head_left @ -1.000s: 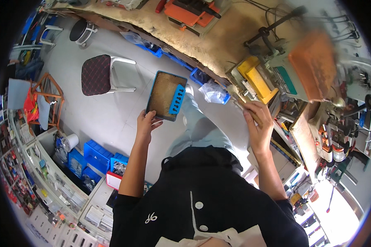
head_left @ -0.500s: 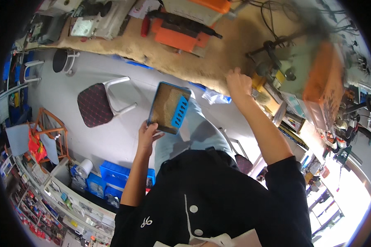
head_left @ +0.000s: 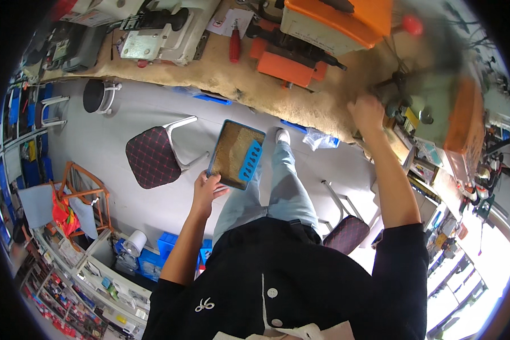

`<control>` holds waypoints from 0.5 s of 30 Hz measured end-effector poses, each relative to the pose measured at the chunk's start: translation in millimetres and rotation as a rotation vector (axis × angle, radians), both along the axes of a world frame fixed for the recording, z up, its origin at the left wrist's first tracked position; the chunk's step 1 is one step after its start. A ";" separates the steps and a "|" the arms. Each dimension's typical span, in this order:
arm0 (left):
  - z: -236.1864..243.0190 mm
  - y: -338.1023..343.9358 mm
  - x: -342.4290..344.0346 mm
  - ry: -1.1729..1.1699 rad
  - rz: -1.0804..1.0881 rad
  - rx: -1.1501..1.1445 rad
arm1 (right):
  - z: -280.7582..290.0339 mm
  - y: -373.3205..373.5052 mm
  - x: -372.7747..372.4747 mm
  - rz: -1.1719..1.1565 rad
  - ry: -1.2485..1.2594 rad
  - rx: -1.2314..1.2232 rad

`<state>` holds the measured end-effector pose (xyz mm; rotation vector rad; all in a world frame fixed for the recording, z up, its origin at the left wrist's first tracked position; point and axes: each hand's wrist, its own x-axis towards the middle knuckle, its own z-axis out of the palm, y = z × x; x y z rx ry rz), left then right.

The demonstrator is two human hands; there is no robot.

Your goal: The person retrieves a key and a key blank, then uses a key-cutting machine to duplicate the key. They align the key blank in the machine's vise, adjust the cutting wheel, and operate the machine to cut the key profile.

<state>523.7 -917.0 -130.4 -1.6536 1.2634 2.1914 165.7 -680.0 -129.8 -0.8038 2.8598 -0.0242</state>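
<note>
Left hand [head_left: 207, 192], mine: pinching tray [head_left: 246, 126] by near-left corner, thumb on top; tray off workbench [head_left: 204, 71], beyond front edge. Blue strip [head_left: 250, 161]: along tray's right edge. Right hand [head_left: 366, 113]: fingers curled over workbench near front edge; contents, cannot tell. Handling: tray best kept level; strip could slide.

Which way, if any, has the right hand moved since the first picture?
Yes, forward: judged against the workbench, the right hand has gone from near its front edge to above its top.
</note>
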 end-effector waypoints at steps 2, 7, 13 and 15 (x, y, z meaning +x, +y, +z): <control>-2.0 -5.2 0.1 0.021 -0.010 -0.006 | 9.7 -2.8 -6.8 -0.283 -0.097 -0.427; -6.5 -10.2 -9.6 0.053 -0.061 0.060 | -3.1 -15.6 -7.7 -0.819 -0.843 -0.817; -7.1 -11.5 -21.9 0.076 -0.094 0.083 | -41.5 -41.2 7.5 -0.901 -0.725 -0.714; -6.4 -10.3 -23.4 0.078 -0.083 0.099 | -39.2 -46.6 21.9 -1.003 -0.811 -0.824</control>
